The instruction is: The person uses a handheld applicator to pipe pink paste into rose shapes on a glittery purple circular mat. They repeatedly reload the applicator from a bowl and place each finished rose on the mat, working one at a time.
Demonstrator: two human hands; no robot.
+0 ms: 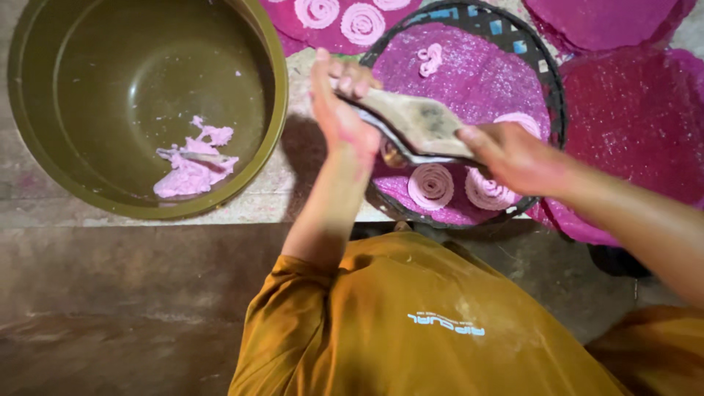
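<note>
Your left hand [339, 110] is gripping the far end of a flat, dough-stained cloth bag [418, 125], fingers curled over its edge, while your right hand [517, 158] is pinching its near end shut. You are holding the bag just above a round woven tray [546, 70] covered in magenta cloth, where pale pink dough spirals [431, 185] are lying. To the left, an olive tub [275, 95] is holding scraps of pink dough [192, 165].
</note>
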